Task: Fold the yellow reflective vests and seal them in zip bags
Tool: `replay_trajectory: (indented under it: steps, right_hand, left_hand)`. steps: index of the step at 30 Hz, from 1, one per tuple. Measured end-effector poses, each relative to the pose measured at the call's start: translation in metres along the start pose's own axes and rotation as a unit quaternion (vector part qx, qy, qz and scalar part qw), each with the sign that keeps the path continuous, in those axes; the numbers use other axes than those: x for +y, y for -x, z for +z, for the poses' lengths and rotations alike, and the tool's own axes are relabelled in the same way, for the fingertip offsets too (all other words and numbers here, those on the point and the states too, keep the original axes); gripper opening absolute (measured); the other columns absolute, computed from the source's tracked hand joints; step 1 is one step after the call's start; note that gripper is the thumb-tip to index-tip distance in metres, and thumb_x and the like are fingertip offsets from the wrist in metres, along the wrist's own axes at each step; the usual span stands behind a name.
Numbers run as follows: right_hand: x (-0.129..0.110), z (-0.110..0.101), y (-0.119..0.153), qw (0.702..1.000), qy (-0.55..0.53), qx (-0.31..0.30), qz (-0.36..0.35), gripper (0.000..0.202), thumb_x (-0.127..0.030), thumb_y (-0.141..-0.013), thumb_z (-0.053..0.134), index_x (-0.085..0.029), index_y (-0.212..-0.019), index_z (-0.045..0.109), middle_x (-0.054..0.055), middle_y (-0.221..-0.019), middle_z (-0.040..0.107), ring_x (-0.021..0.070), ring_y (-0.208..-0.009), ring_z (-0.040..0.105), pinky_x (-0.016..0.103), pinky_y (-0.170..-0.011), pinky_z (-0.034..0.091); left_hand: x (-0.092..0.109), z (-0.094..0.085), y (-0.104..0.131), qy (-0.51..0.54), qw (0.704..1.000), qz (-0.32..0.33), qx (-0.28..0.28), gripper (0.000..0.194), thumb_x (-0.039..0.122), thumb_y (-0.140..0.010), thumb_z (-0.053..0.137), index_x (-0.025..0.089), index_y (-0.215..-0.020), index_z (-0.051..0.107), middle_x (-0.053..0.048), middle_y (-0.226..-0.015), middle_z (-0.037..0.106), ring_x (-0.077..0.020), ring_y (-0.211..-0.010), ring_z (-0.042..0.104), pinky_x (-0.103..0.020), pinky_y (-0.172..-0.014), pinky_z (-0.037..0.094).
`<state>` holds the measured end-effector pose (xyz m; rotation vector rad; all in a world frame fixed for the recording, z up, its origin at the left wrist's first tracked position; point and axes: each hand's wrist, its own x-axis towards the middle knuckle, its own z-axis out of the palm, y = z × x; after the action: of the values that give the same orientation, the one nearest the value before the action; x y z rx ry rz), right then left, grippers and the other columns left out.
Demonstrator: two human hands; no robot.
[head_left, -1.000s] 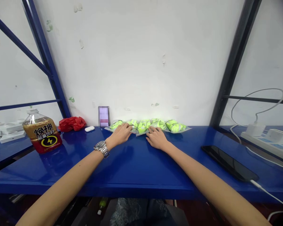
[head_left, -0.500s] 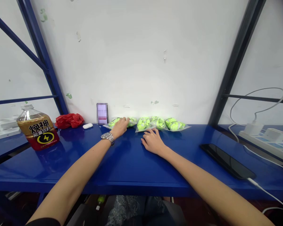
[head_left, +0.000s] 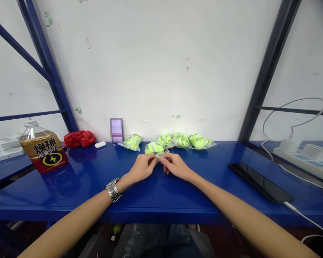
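Observation:
A clear plastic bag (head_left: 154, 147) with bright yellow-green, grey-striped fabric inside lies in front of me, its open-looking edge toward me. My left hand (head_left: 143, 167), below a metal wristwatch (head_left: 113, 190), pinches that edge from the left. From the right, my right hand (head_left: 177, 166) pinches the same edge, fingertips close to the left ones. Behind it, against the wall, rest more such bags: one at the left (head_left: 133, 142), a middle group (head_left: 181, 139) and one at the right (head_left: 200, 142). Whether the edge is sealed I cannot tell.
On the blue table (head_left: 140, 200) a drink bottle (head_left: 44, 147), a red plastic bag (head_left: 79, 138) and a white earbud case (head_left: 100, 144) stand left. A phone (head_left: 116, 129) leans on the wall. Another phone (head_left: 261, 182) charges at right, near a power strip (head_left: 307, 161).
My left hand has brought one bag from the back left toward me and to the right. My right hand has closed on its edge beside the left hand.

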<state>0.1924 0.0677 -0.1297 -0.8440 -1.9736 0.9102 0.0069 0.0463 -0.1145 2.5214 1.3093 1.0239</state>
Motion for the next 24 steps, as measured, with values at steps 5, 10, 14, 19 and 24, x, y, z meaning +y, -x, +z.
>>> replay_trajectory:
  steps: [5, 10, 14, 19, 24]
  right_hand:
    - [0.004, 0.006, -0.005, 0.999, -0.021, -0.009, 0.043, 0.046, -0.058, -0.085, 0.05, -0.015, -0.07, 0.059, 0.003, -0.057, 0.062, 0.0113, -0.044, 0.057, 0.021, -0.044, 0.042]
    - [0.004, 0.009, -0.005, 0.997, -0.059, 0.008, 0.049, 0.042, -0.056, -0.085, 0.051, -0.016, -0.075, 0.056, 0.002, -0.061, 0.064, 0.0109, -0.045, 0.059, 0.019, -0.043, 0.042]
    - [0.001, 0.009, -0.004, 0.999, -0.01, 0.027, 0.028, 0.036, -0.05, -0.088, 0.051, -0.016, -0.076, 0.057, 0.003, -0.063, 0.065, 0.0126, -0.049, 0.062, 0.022, -0.048, 0.046]
    - [-0.001, 0.01, -0.004, 1.0, -0.001, 0.026, 0.009, 0.039, -0.052, -0.089, 0.047, -0.017, -0.074, 0.054, 0.003, -0.063, 0.064, 0.0143, -0.053, 0.064, 0.023, -0.051, 0.048]
    - [0.002, 0.01, -0.003, 0.999, -0.038, 0.004, -0.021, 0.041, -0.055, -0.09, 0.046, -0.017, -0.079, 0.055, 0.004, -0.069, 0.065, 0.0152, -0.059, 0.065, 0.025, -0.057, 0.051]
  left_hand:
    - [-0.009, -0.004, -0.007, 0.095, 0.994, -0.041, -0.016, 0.032, 0.036, -0.087, 0.05, 0.013, -0.084, 0.072, -0.002, -0.065, 0.066, -0.0118, -0.056, 0.053, -0.022, -0.054, 0.039]
    - [-0.014, -0.005, -0.01, 0.232, 0.968, -0.077, -0.058, 0.03, 0.035, -0.081, 0.057, 0.01, -0.088, 0.073, -0.004, -0.066, 0.068, -0.0147, -0.059, 0.06, -0.024, -0.058, 0.048]
    - [-0.012, -0.001, -0.01, 0.261, 0.961, -0.075, -0.054, 0.027, 0.032, -0.079, 0.061, 0.01, -0.089, 0.071, -0.004, -0.066, 0.067, -0.0144, -0.059, 0.062, -0.025, -0.06, 0.05]
    - [-0.005, 0.0, -0.009, 0.246, 0.966, -0.07, -0.04, 0.022, 0.032, -0.078, 0.062, 0.01, -0.081, 0.065, -0.003, -0.062, 0.064, -0.0133, -0.056, 0.06, -0.024, -0.056, 0.048]
    - [-0.005, 0.001, -0.008, 0.238, 0.968, -0.066, -0.037, 0.024, 0.036, -0.082, 0.059, 0.012, -0.081, 0.061, -0.003, -0.063, 0.062, -0.0133, -0.056, 0.059, -0.024, -0.056, 0.049]
